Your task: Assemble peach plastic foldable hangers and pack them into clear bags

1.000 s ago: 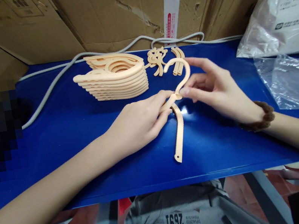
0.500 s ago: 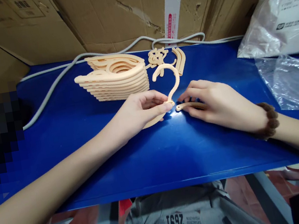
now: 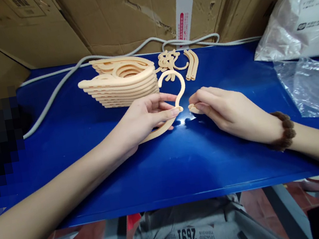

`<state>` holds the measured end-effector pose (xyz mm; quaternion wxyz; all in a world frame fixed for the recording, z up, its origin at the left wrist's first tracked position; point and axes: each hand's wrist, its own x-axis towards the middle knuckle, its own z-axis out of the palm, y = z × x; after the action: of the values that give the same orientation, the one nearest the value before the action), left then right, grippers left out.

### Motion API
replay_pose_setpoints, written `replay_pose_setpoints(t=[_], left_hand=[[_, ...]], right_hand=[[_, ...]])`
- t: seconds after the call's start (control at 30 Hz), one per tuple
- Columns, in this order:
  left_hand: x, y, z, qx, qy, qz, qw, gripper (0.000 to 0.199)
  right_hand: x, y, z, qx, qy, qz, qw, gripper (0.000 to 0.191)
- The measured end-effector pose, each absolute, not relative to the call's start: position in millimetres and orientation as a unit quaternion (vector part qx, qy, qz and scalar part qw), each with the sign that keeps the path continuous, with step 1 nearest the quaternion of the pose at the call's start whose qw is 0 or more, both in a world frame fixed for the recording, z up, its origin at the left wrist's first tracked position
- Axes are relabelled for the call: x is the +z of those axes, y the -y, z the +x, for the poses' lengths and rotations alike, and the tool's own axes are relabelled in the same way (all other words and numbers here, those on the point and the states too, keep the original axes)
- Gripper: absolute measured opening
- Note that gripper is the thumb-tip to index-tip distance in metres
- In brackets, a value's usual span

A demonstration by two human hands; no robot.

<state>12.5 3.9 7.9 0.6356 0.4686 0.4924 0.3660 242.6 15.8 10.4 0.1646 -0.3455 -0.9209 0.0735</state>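
Observation:
My left hand (image 3: 154,114) is closed on a cream plastic hanger hook (image 3: 182,85), pinching its lower end together with a curved hanger arm (image 3: 161,130) that runs back under the palm. The hook curls up and away from me. A short gap to the right, my right hand (image 3: 221,107) pinches another hanger arm (image 3: 195,109); only its tip shows, the remainder lying behind the fingers. The held pieces do not touch across the gap. Behind my left hand stands a stack of cream hangers (image 3: 123,82).
Loose hooks (image 3: 169,60) and a few curved arms (image 3: 192,64) lie at the back of the blue table (image 3: 168,171). A grey cable (image 3: 53,104) runs along the rear, before cardboard boxes (image 3: 118,16). Plastic bags (image 3: 292,19) sit at the right.
My left hand has shifted slightly left with the hook and arm. My right fingers have closed further round their hanger arm, turning it so less of it shows.

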Motion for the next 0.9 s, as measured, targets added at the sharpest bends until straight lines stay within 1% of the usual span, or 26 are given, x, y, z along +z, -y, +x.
replay_pose_setpoints(t=[0.17,0.3,0.4,0.5,0.57,0.63,0.8,0.9], left_hand=[[6.2,-3.6,12.1,0.359,-0.486,0.479,0.638,0.018],[5.1,-3.8,10.5,0.344,-0.479,0.501,0.633,0.014],[6.2,-3.0,10.5,0.333,-0.479,0.51,0.632,0.014],[7.6,-1.5,11.5,0.32,-0.472,0.512,0.643,0.014],[8.2,-0.7,11.9,0.314,-0.467,0.504,0.655,0.013],[8.6,-0.5,11.7,0.316,-0.463,0.493,0.665,0.012],[9.7,-2.0,10.5,0.333,-0.464,0.478,0.667,0.012],[10.6,-1.6,10.5,0.334,-0.466,0.476,0.667,0.015]], right_hand=[[10.3,-14.0,240.7,0.093,0.914,-0.357,0.17,0.025],[11.9,-12.3,240.0,0.1,0.914,-0.366,0.147,0.025],[14.5,-11.8,239.7,0.108,0.899,-0.403,0.136,0.029],[17.5,-11.9,239.4,0.11,0.893,-0.414,0.14,0.039],[19.0,-11.7,239.4,0.11,0.896,-0.409,0.133,0.044],[19.1,-11.2,239.6,0.102,0.901,-0.404,0.118,0.043],[14.2,-10.5,240.5,0.066,0.929,-0.353,0.084,0.029],[11.6,-11.3,241.3,0.034,0.944,-0.315,0.095,0.037]])
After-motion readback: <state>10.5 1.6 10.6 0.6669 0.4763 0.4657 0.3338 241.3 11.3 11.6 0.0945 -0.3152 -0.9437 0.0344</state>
